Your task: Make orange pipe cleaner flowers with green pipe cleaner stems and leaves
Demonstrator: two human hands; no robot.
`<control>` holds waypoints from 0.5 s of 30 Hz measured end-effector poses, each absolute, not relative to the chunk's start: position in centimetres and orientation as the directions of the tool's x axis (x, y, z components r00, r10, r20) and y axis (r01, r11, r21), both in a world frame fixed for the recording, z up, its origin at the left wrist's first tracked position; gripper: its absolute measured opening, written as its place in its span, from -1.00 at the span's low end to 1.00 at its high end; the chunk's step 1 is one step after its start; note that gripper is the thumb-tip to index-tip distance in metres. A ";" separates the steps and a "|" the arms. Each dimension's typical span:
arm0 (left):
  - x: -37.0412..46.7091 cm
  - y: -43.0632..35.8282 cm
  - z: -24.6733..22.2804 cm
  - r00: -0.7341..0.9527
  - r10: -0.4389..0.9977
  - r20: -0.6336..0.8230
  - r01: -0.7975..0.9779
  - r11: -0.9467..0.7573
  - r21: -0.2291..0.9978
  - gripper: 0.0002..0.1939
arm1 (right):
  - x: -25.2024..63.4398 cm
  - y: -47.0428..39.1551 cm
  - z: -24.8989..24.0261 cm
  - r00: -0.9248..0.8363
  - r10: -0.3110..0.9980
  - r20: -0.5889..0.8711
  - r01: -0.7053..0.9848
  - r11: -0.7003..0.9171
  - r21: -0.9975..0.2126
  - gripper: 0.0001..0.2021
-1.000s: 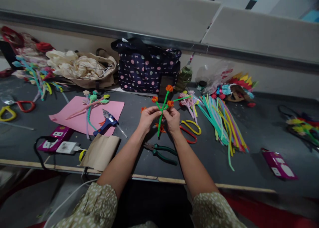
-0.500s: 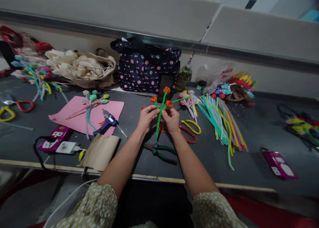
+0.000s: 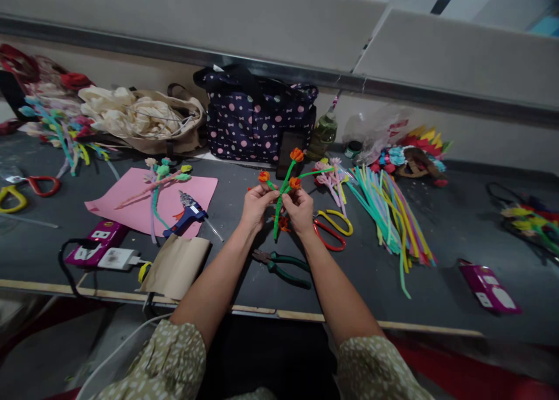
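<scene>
Between my two hands stands a pipe-cleaner flower stem (image 3: 278, 213), green with several orange blooms on its branches. My left hand (image 3: 257, 206) pinches it from the left, close to where the branches join. From the right, my right hand (image 3: 299, 209) pinches the same joint, just under an orange bloom (image 3: 295, 183). One green branch sticks out to the right above that hand. Below the hands, an orange pipe-cleaner piece (image 3: 283, 223) lies on the table, partly hidden. Green-handled pliers (image 3: 286, 268) rest between my forearms, with red and yellow scissors (image 3: 334, 228) beside my right wrist.
A glue gun (image 3: 188, 212) lies on pink paper (image 3: 131, 193) with more pipe-cleaner flowers. Loose pipe cleaners (image 3: 388, 213) spread at the right. A dotted bag (image 3: 257, 120), a phone (image 3: 290, 149) and a green bottle (image 3: 324, 133) stand at the back.
The flower stem has tilted slightly, its top bloom shifting right and up and its left bloom moving left. Both hands keep their pinch at nearly the same spot.
</scene>
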State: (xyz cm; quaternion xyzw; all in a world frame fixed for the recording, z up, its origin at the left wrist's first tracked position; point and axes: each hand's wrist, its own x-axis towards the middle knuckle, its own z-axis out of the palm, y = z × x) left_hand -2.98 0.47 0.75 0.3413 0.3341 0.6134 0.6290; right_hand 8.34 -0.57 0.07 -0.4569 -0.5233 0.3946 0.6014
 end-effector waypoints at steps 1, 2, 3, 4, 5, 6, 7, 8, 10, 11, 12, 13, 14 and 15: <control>-3.0 0.5 0.7 0.018 1.000 -0.002 -0.536 0.011 0.844 -0.77 | 8.3 -0.6 0.1 0.145 0.951 0.272 0.008 0.274 -0.962 -0.82; -2.9 0.5 0.7 0.011 1.000 -0.001 -0.530 0.007 0.848 -0.77 | 8.3 -0.7 0.1 0.152 0.949 0.278 0.018 0.278 -0.960 -0.83; -2.9 0.5 0.6 0.006 1.000 0.002 -0.525 0.001 0.851 -0.77 | 8.2 -0.7 0.2 0.159 0.945 0.285 0.033 0.283 -0.959 -0.83; -2.9 0.5 0.6 0.001 1.000 0.007 -0.521 -0.005 0.854 -0.76 | 8.2 -0.8 0.2 0.167 0.941 0.294 0.052 0.289 -0.956 -0.83; -2.9 0.5 0.5 -0.003 1.000 0.013 -0.517 -0.013 0.856 -0.76 | 8.2 -0.8 0.1 0.175 0.937 0.304 0.072 0.296 -0.953 -0.84; -2.9 0.6 0.4 -0.008 1.000 0.021 -0.513 -0.022 0.858 -0.76 | 8.2 -0.8 0.1 0.181 0.932 0.315 0.094 0.302 -0.949 -0.85; -2.8 0.6 0.3 -0.013 1.000 0.029 -0.509 -0.031 0.860 -0.76 | 8.2 -0.8 0.0 0.187 0.927 0.325 0.114 0.308 -0.944 -0.85; -2.8 0.6 0.2 -0.015 0.999 0.036 -0.508 -0.039 0.861 -0.76 | 8.2 -0.8 0.0 0.192 0.923 0.334 0.133 0.313 -0.940 -0.86; -2.8 0.6 0.1 -0.017 0.999 0.050 -0.514 -0.051 0.856 -0.76 | 8.2 -0.8 -0.1 0.205 0.914 0.349 0.165 0.320 -0.933 -0.87; -2.7 0.6 0.1 -0.016 0.999 0.052 -0.519 -0.053 0.853 -0.77 | 8.2 -0.8 -0.1 0.210 0.910 0.356 0.182 0.322 -0.929 -0.88; -2.7 0.6 0.1 -0.018 0.999 0.050 -0.522 -0.052 0.851 -0.77 | 8.2 -0.9 -0.2 0.216 0.906 0.365 0.198 0.325 -0.925 -0.88; -2.6 0.5 0.1 -0.023 0.999 0.044 -0.522 -0.049 0.851 -0.77 | 8.1 -0.9 -0.2 0.221 0.900 0.375 0.211 0.331 -0.920 -0.89; -2.6 0.5 0.2 -0.029 0.999 0.036 -0.519 -0.046 0.853 -0.78 | 8.1 -0.9 -0.2 0.225 0.895 0.385 0.219 0.338 -0.915 -0.89; -2.5 0.5 0.2 -0.036 0.999 0.030 -0.515 -0.044 0.856 -0.78 | 8.0 -0.9 -0.2 0.227 0.891 0.393 0.222 0.346 -0.912 -0.90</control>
